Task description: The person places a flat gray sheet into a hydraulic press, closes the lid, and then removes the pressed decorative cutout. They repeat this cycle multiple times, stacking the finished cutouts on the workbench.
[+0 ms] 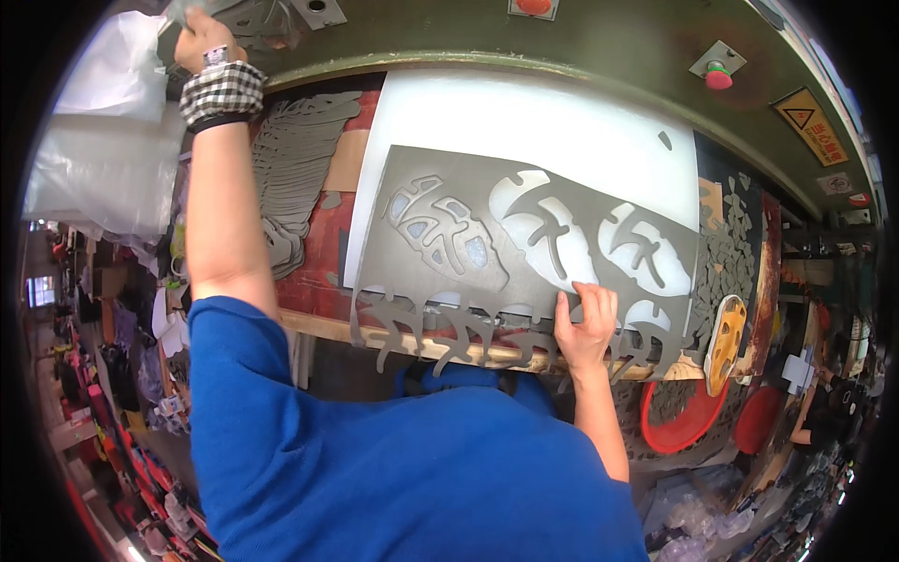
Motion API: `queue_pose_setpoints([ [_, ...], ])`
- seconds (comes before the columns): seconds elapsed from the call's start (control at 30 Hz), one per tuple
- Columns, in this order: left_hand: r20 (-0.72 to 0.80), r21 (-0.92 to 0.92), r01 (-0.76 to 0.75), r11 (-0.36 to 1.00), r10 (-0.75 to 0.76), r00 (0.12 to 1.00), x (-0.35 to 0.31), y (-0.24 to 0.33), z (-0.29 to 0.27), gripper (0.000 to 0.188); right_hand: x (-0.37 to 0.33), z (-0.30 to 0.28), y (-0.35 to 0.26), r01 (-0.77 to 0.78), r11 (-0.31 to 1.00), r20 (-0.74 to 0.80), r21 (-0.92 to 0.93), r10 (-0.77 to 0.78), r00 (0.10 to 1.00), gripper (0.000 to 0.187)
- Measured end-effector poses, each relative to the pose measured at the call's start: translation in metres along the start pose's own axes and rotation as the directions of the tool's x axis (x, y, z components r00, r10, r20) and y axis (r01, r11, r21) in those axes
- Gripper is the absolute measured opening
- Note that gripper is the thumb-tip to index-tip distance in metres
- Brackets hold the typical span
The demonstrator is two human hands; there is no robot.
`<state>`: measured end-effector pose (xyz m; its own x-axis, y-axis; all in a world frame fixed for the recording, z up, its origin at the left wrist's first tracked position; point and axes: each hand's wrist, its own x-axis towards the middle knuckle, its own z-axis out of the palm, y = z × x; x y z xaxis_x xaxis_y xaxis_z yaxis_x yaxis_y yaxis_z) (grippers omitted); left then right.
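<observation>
A grey sheet point(552, 290), thin and flexible-looking, lies over a white board. Curved sole-shaped openings are cut through it, and its near edge hangs in ragged strips over the table edge. My right hand point(588, 323) pinches this sheet near that edge, between thumb and bent fingers. To the left on the sheet is a sole-shaped outline point(449, 234) with pale bluish patches inside. My left arm reaches up to the far left, where my left hand point(203, 44), in a checked cuff, is closed against the green machine. Whatever it grips is hidden.
The white board point(534, 112) lies under a green machine beam point(599, 47) with a red button point(718, 77). Stacked grey cut pieces point(300, 159) lie left, grey scraps point(730, 244) right. A yellow sole-shaped tool point(726, 345) leans at the edge above a red basket point(685, 436).
</observation>
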<state>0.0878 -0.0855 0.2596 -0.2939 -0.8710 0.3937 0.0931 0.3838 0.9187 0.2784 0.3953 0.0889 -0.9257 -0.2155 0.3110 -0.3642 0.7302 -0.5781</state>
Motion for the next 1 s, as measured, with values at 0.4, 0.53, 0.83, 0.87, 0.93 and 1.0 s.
queue_pose_setpoints([
  [0.4,0.941,-0.221,-0.433,0.874,0.307,0.140,-0.268,-0.055,-0.107,0.042,0.079,0.007,-0.046,-0.389,0.919,0.779,0.068,0.195,0.596,0.067],
  [0.53,0.916,-0.195,-0.465,0.864,0.330,0.230,-0.287,-0.057,-0.123,0.053,0.086,0.018,-0.049,-0.317,0.927,0.891,0.199,-0.037,0.452,0.091],
  [0.83,0.958,-0.262,-0.356,0.897,0.286,0.015,-0.320,-0.056,-0.155,0.056,0.066,0.020,-0.067,-0.242,0.970,0.896,0.022,0.088,0.435,0.097],
  [0.87,0.961,-0.267,-0.369,0.890,0.274,-0.036,-0.321,-0.057,-0.158,0.060,0.061,0.020,-0.071,-0.154,0.987,0.882,-0.049,0.115,0.458,0.096],
  [0.93,0.953,-0.297,-0.384,0.874,0.297,-0.061,-0.321,-0.061,-0.160,0.060,0.051,0.024,-0.075,-0.012,0.994,0.852,-0.106,0.097,0.514,0.095],
  [1.0,0.944,-0.328,-0.408,0.852,0.310,-0.110,-0.319,-0.064,-0.160,0.060,0.044,0.027,-0.075,-0.097,0.984,0.862,-0.152,0.180,0.474,0.094],
])
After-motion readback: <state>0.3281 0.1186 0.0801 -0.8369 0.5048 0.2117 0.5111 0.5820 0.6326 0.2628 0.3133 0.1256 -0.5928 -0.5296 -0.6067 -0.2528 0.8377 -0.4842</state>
